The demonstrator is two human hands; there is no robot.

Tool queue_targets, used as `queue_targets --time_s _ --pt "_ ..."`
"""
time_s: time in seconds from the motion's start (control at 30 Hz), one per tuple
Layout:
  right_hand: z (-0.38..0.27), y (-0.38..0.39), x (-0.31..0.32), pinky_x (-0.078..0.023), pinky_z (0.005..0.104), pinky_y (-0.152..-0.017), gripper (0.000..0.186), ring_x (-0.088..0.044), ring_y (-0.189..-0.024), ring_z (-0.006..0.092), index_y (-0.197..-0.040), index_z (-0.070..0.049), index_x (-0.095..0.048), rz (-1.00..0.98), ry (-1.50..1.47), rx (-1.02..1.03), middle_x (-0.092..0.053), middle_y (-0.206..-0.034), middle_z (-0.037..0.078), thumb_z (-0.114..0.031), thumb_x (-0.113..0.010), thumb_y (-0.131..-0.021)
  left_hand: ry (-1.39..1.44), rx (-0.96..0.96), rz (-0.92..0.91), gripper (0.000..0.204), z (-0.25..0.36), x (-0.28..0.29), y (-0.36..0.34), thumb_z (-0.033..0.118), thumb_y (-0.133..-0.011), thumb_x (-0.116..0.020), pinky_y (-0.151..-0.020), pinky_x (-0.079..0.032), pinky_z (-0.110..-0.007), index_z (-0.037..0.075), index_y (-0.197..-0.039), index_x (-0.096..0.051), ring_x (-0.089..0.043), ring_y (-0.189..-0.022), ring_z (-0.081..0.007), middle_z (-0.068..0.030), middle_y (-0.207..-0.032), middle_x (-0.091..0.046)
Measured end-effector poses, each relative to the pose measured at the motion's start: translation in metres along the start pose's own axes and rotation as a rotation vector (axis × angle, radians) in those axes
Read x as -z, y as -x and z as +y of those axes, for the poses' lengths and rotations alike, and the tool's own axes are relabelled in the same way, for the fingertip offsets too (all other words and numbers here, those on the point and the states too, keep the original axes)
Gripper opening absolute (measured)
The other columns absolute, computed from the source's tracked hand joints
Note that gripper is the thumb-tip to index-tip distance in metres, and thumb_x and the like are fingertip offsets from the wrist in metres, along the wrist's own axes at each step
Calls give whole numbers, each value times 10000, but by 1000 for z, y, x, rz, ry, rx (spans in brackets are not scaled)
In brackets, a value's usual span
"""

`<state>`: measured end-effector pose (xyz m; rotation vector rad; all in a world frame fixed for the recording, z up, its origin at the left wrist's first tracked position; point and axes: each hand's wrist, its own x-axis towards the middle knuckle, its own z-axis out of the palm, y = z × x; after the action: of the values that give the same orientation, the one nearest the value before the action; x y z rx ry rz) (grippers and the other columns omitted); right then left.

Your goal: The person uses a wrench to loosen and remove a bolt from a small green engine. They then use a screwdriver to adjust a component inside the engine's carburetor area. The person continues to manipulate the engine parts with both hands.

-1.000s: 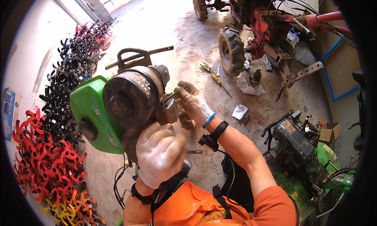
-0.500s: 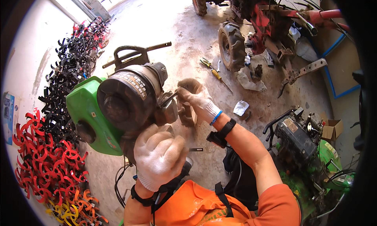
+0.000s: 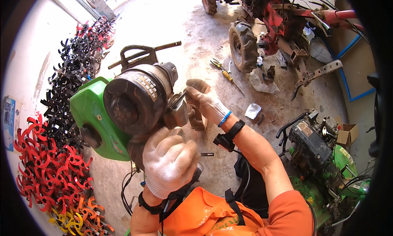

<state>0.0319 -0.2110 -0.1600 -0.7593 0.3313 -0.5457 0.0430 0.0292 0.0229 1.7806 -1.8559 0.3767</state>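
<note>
Concrete floor (image 3: pixel 200 39) surrounds the green-tanked engine (image 3: pixel 131 103), which sits close in front, apparently for easy reach, with the left hand (image 3: pixel 170 162) curled beside it, the right hand (image 3: pixel 206 104) bent near its metal box (image 3: pixel 177 115), though I cannot tell whether either grip clamps anything

Left hand (image 3: pixel 170 160) in a white-and-tan knit glove, fingers curled beside a machine with a green plastic tank (image 3: pixel 109 127) and a round black cover (image 3: pixel 123 107); whatever sits inside the curl is hidden. Right hand (image 3: pixel 207 104), gloved alike, fingertips at a small dark boxy metal part (image 3: pixel 177 114) on the machine's near side. On the stained concrete floor (image 3: pixel 204 43) — a yellow-handled screwdriver (image 3: pixel 227 76), crumpled white paper (image 3: pixel 253 110). Left: curved red metal blades (image 3: pixel 53 166), heaped below curved black metal blades (image 3: pixel 67 88).
</note>
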Motion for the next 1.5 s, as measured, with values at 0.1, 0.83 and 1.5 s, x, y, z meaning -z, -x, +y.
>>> queue_targets --time_s 0.1,0.83,1.5 --pt "-1 1 1 -686 322 -917 376 -792 -1065 151 -1540 -43 -680 -11 -28 -4 -815 -1266 72 -182 -803 -1212 -21 -23 36 331 0 -2 0 51 -778 -967 -1062 -673 -568 64 -1083 -840 -807 -995 -292 -49 -947 -746" --pt "-8 22 1 -718 328 -911 303 -812 -1036 155 -1411 -28 -725 59 -19 17 -821 -1213 67 -176 -850 -1178 -23 11 5 363 2 -2 2 105 -842 -982 -1185 -603 -616 113 -1182 -855 -803 -1100 -311 -20 -1065 -822" --pt "-53 -28 -39 -701 337 -931 440 -804 -1076 159 -1593 -15 -740 3 64 353 -836 -1356 124 -110 -828 -1173 -3 -53 62 410 -2 -4 -5 79 -770 -975 -1114 -637 -580 92 -1165 -870 -813 -1082 -302 -38 -1017 -818"
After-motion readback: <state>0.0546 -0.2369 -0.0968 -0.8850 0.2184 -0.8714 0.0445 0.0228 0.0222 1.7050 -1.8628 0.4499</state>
